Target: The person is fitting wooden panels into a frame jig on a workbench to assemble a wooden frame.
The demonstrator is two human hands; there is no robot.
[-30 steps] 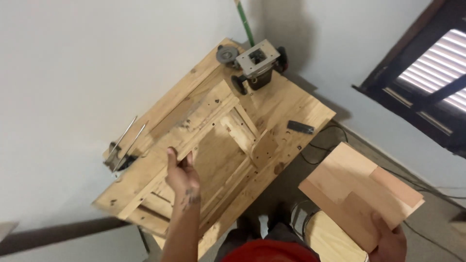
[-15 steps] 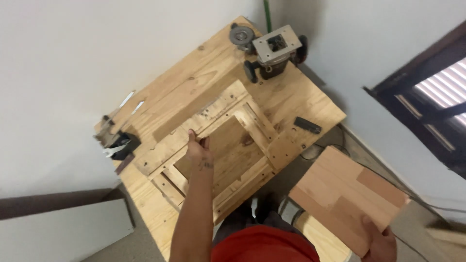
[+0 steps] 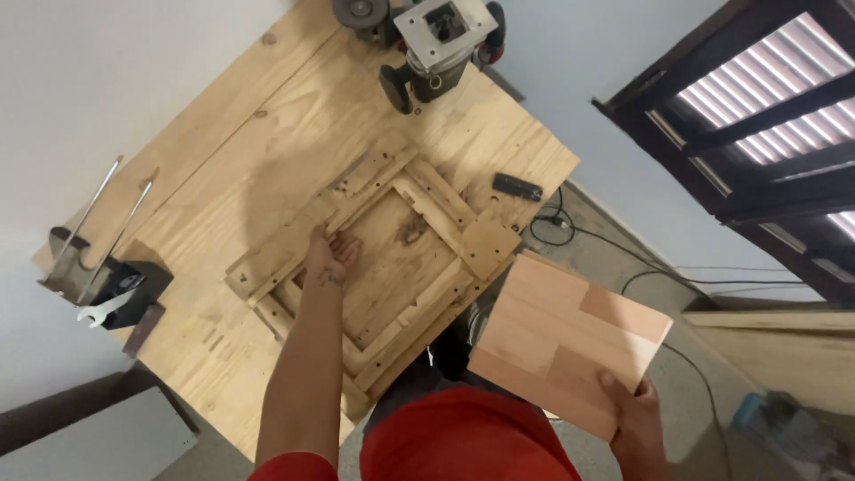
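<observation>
My left hand [image 3: 329,258] rests flat, fingers slightly spread, on the inner edge of a square wooden frame jig [image 3: 378,258] fixed on the plywood workbench [image 3: 249,151]. My right hand [image 3: 634,405] grips the near corner of a rectangular glued wood panel [image 3: 570,343], held off the bench's right edge, above my red shirt. The panel is pale with a pinkish strip and sits just right of the jig without touching it.
A router [image 3: 441,40] lies at the bench's far end beside a round metal part [image 3: 356,11]. A small black bar [image 3: 517,186] sits near the right edge. Clamps and a spanner [image 3: 102,285] are at the left. Cables [image 3: 614,258] run on the floor; a dark shuttered window [image 3: 757,116] is at the right.
The view has closed in on the bench. My left hand has settled onto the jig's inner edge. The panel in my right hand has come closer to the jig.
</observation>
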